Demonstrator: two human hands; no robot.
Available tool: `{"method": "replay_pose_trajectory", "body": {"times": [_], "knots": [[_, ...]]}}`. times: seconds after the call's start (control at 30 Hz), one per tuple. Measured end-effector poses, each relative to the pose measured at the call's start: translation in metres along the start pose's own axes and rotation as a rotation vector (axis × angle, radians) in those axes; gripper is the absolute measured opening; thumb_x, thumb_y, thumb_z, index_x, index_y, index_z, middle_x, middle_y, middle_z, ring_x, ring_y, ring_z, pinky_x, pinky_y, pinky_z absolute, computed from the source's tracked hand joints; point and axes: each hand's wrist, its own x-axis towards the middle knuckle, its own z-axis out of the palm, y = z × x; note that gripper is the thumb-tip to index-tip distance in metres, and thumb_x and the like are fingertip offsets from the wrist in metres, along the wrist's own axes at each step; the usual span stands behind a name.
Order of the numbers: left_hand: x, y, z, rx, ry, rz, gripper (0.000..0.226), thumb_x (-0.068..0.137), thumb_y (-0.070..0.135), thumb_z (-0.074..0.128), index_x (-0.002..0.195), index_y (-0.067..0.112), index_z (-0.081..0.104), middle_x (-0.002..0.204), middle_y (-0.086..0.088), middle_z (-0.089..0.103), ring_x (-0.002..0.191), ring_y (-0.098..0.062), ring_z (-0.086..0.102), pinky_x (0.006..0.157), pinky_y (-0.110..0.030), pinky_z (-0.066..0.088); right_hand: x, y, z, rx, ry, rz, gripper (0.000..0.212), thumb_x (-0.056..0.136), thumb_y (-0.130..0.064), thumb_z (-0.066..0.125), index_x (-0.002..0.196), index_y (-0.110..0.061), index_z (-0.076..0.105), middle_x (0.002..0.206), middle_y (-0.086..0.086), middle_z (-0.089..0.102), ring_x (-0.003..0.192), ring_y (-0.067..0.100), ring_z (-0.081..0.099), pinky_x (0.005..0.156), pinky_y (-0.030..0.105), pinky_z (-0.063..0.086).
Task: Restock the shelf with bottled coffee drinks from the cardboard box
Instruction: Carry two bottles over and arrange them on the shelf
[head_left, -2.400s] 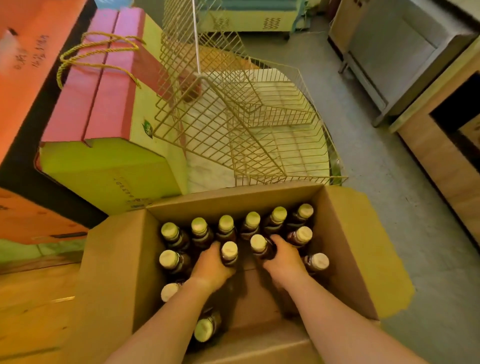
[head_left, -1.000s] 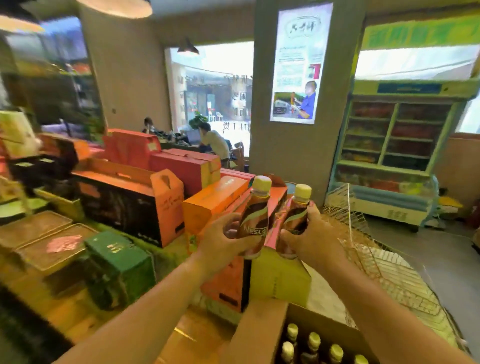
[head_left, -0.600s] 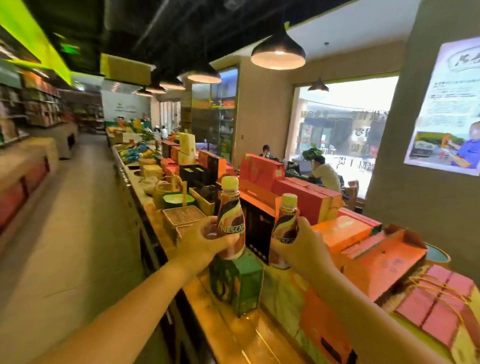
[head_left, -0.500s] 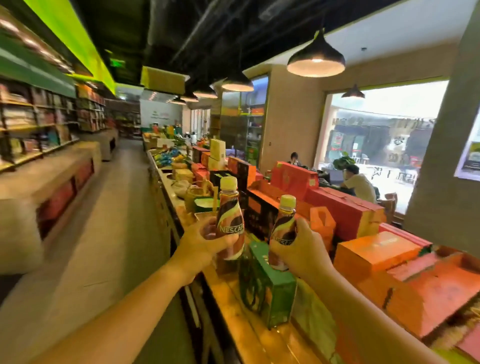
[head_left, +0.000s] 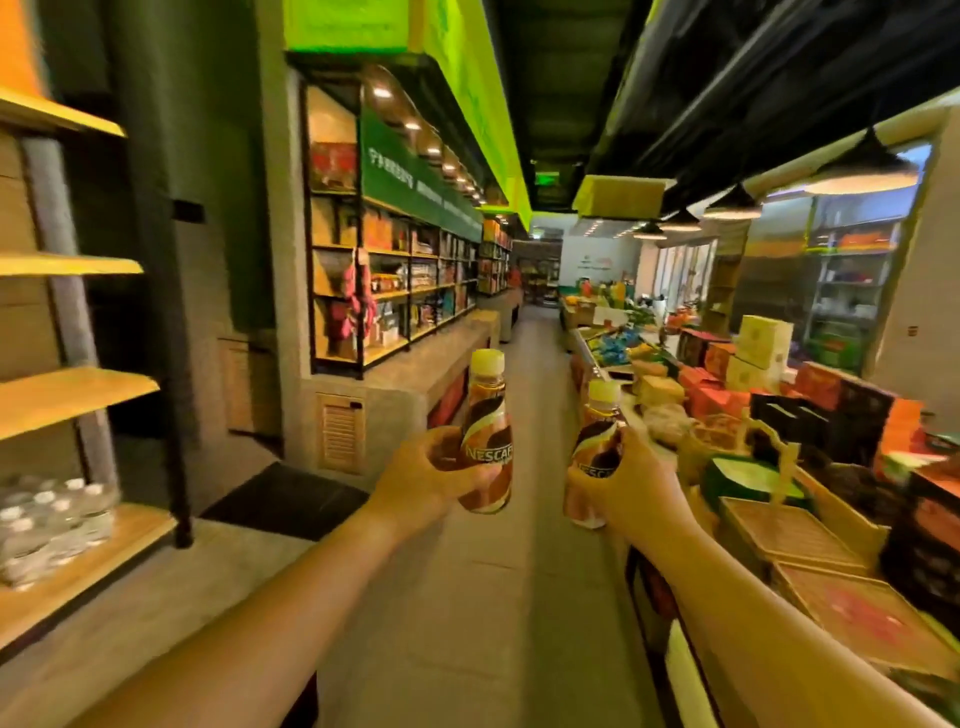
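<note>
My left hand (head_left: 421, 478) grips a brown bottled coffee drink (head_left: 487, 426) with a pale yellow cap, held upright at chest height. My right hand (head_left: 631, 486) grips a second bottled coffee drink (head_left: 597, 423) of the same kind, slightly lower and to the right. Both are out in front of me over the aisle. A wooden shelf unit (head_left: 72, 395) with several boards stands at the far left. The cardboard box is out of view.
Clear water bottles (head_left: 47, 525) stand on the lowest board of the left shelf unit. A long display counter (head_left: 810, 530) with gift boxes runs along the right. The aisle floor (head_left: 530, 364) leads ahead between stocked wall shelves (head_left: 410, 280) and the counter.
Both hands lifted a bottle each out of the box. My view has swung left from the counter to the aisle and the left shelf unit; the bottles stay held in front.
</note>
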Motion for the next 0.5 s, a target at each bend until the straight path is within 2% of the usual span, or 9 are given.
{"method": "replay_pose_trajectory", "body": {"times": [0.03,0.1,0.17,0.27,0.37,0.43,0.5], "knots": [[0.003,-0.008,-0.026,0.028,0.036,-0.023,0.049,0.076,0.040,0.085,0.120,0.029,0.065,0.114,0.011,0.072,0.104,-0.006,0.067,0.086,-0.024,0.053,0.012,-0.017,0.022,0.014,-0.044,-0.020,0.060,0.079,-0.044,0.081,0.123,-0.018,0.048,0.113,0.002,0.064,0.097,0.023,0.064,0.073,0.036,0.059],[0.008,-0.024,-0.077,0.057,0.120,-0.059,0.043,0.077,0.037,0.084,0.115,0.030,0.067,0.108,0.014,0.073,0.101,-0.003,0.069,0.082,-0.020,0.053,0.035,-0.050,0.068,0.062,-0.114,-0.059,0.046,0.082,-0.037,0.080,0.110,-0.024,0.045,0.102,-0.001,0.059,0.083,0.017,0.060,0.061,0.032,0.056],[0.012,-0.039,-0.122,0.091,0.217,-0.083,0.038,0.077,0.036,0.084,0.111,0.030,0.068,0.105,0.014,0.074,0.098,0.000,0.069,0.080,-0.019,0.054,0.056,-0.079,0.114,0.104,-0.172,-0.108,0.039,0.082,-0.034,0.079,0.106,-0.025,0.049,0.099,-0.001,0.061,0.079,0.014,0.059,0.065,0.034,0.056],[0.021,-0.064,-0.186,0.157,0.337,-0.126,0.041,0.076,0.040,0.084,0.111,0.032,0.066,0.104,0.015,0.074,0.096,0.004,0.068,0.078,-0.019,0.055,0.088,-0.125,0.182,0.149,-0.245,-0.185,0.045,0.082,-0.035,0.078,0.116,-0.021,0.053,0.100,0.000,0.062,0.084,0.017,0.060,0.068,0.031,0.053],[0.033,-0.088,-0.246,0.202,0.480,-0.166,0.048,0.073,0.044,0.085,0.114,0.032,0.065,0.108,0.014,0.073,0.102,-0.005,0.069,0.087,-0.029,0.057,0.119,-0.167,0.245,0.203,-0.316,-0.288,0.040,0.084,-0.033,0.077,0.111,-0.025,0.048,0.085,-0.012,0.051,0.077,0.009,0.054,0.066,0.024,0.047],[0.043,-0.100,-0.281,0.213,0.576,-0.195,0.048,0.073,0.040,0.086,0.116,0.030,0.065,0.108,0.011,0.074,0.103,-0.008,0.069,0.088,-0.030,0.057,0.141,-0.194,0.285,0.250,-0.387,-0.372,0.039,0.084,-0.032,0.078,0.110,-0.024,0.051,0.090,-0.013,0.056,0.085,0.009,0.059,0.069,0.022,0.050],[0.055,-0.109,-0.315,0.212,0.668,-0.220,0.041,0.075,0.034,0.086,0.111,0.027,0.067,0.104,0.010,0.075,0.100,-0.006,0.070,0.084,-0.027,0.056,0.163,-0.224,0.326,0.292,-0.466,-0.437,0.046,0.085,-0.033,0.078,0.122,-0.023,0.053,0.106,-0.007,0.063,0.094,0.010,0.062,0.077,0.025,0.056]]}}
